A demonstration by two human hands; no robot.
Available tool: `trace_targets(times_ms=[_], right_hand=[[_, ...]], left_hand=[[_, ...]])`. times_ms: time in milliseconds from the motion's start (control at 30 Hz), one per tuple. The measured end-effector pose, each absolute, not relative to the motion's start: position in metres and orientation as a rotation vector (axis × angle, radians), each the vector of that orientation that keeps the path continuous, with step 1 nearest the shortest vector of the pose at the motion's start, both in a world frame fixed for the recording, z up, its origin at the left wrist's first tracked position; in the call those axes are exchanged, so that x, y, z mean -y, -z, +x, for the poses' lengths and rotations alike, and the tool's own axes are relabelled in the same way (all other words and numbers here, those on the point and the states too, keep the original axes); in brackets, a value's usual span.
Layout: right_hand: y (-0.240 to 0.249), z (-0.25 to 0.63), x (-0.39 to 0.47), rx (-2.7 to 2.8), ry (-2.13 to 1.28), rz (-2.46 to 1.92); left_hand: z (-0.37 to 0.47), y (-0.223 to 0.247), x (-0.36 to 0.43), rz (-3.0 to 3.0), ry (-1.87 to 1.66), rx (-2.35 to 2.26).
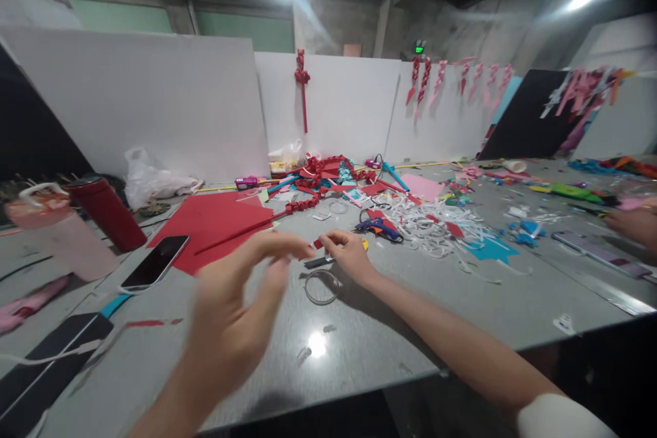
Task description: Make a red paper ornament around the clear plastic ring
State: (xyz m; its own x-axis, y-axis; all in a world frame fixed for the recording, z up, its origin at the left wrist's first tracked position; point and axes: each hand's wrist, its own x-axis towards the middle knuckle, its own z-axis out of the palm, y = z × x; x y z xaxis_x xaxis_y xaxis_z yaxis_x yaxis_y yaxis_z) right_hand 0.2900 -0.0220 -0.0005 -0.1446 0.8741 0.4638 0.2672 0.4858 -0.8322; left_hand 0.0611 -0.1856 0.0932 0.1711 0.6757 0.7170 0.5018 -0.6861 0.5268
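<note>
My right hand pinches a small red piece between thumb and fingertips, low over the grey table. My left hand, blurred, is raised nearer the camera with its thumb and index finger apart and nothing seen between them. Just under my right hand lies a dark flat strip, partly covered by the fingers. A round ring of tape or wire lies on the table in front of it. Behind my right hand rests a blue glue gun.
Red paper sheets, a phone, a red bottle and a pink bottle stand or lie left. White paper strips are heaped right of centre. Another person's hand shows at the right edge, near a second phone.
</note>
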Motion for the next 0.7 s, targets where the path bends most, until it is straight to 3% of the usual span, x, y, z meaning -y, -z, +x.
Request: trace_targets(times_ms=[100,267,433,700], right_hand=[[0.001,0.291,0.020,1.636,-0.772,-0.941],[0.005,0.298,0.009,1.514,-0.893,-0.923],[0.008,0.305,-0.001,1.595,-0.920,-0.995],[0.008,0.303,-0.004,1.685,-1.035,-1.030]], left_hand=[[0.089,-0.090,0.106,2.418,-1.304,-1.123],[0.092,-0.017,0.028,2.395,-1.058,-0.945],[0.083,0.027,0.026,2.172,-0.989,-0.916],[0.076,0.015,0.044,2.165,-0.874,-0.852]])
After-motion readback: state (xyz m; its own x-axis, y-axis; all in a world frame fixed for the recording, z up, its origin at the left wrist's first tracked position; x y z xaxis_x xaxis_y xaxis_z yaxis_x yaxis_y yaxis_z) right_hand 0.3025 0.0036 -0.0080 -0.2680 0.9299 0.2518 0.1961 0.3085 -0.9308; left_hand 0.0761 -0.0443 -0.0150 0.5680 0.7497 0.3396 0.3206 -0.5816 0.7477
